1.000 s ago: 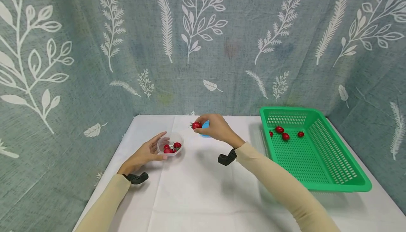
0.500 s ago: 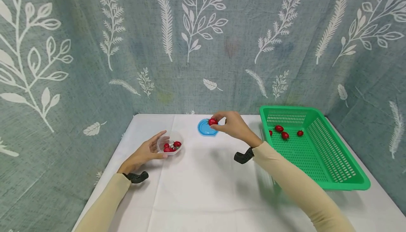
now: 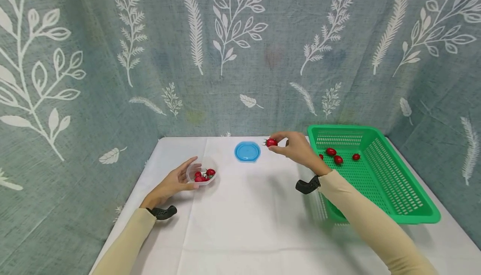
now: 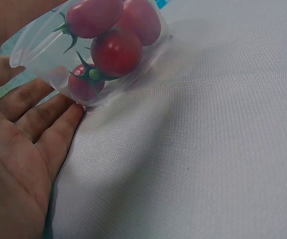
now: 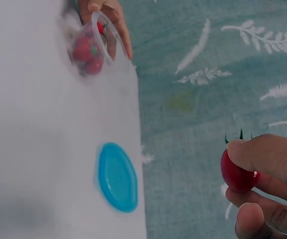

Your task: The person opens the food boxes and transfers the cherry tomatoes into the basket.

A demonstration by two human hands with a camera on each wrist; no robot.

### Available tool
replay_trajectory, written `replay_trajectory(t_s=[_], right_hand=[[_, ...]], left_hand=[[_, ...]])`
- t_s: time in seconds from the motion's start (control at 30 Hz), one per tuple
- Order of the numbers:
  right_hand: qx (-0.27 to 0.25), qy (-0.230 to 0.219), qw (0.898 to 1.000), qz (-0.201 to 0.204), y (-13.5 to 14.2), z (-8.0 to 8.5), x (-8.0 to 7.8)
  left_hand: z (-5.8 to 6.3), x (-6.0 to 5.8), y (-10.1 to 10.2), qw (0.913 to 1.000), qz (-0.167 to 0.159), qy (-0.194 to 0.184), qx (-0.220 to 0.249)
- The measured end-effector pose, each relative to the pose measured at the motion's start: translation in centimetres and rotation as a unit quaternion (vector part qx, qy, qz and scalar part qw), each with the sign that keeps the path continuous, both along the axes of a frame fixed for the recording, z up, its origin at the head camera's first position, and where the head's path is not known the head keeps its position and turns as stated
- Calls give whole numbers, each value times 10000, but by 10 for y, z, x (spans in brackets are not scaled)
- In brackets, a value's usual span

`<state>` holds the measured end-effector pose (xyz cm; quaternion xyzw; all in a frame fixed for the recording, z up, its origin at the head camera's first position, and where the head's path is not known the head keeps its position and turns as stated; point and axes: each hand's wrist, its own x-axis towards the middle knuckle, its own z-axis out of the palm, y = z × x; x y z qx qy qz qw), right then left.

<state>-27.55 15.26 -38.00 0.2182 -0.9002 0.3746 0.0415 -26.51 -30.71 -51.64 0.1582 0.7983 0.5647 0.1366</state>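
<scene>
Between the thumb and index finger of my right hand (image 3: 298, 148) is a cherry tomato (image 3: 271, 142), red with a green stem end. It hangs above the table, left of the basket; the right wrist view shows the thumb pressed on the tomato's (image 5: 235, 172) side. My left hand (image 3: 169, 186) holds a small clear plastic container (image 3: 206, 163) at the table's left, thumb in front and fingers around the far side. Several red tomatoes (image 4: 117, 52) with green stems lie inside it. The container is tilted in the left wrist view.
A blue lid (image 3: 247, 152) lies flat at the back of the white table (image 3: 229, 216). On the right stands a green basket (image 3: 432, 216) with several tomatoes (image 3: 338, 160) near its far left corner. Patterned cloth (image 3: 278, 74) closes off the back and sides.
My right hand has moved right with the tomato, from left of the blue lid, across it, to its right side near the basket. The left hand and container have stayed in place.
</scene>
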Motion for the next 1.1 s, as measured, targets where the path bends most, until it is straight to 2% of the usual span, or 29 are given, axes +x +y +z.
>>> replay_trajectory(t_s=[0.23,0.43,0.6,0.73,0.9,1.1], right_hand=[[-120,-15,9999,-109,20,3,3],[-235,-261,9990,-269,36,4,12],[-209,-390,9978,-484,54,0,16],[-139,-315,9974,-629,69,-7,15],[-119,-280,9971,-698,82,-11,17],[-91,-477,9948,-900,97,-11,24]], left_hand=[[3,-2,-1,9999,-58,33,83],[0,1,-1,9999,-59,-13,107],[-2,-1,0,9999,-128,69,83],[0,-3,0,9998,-147,114,2],[-1,-2,0,9999,-112,43,28],[-3,-1,-1,9999,-128,11,89]])
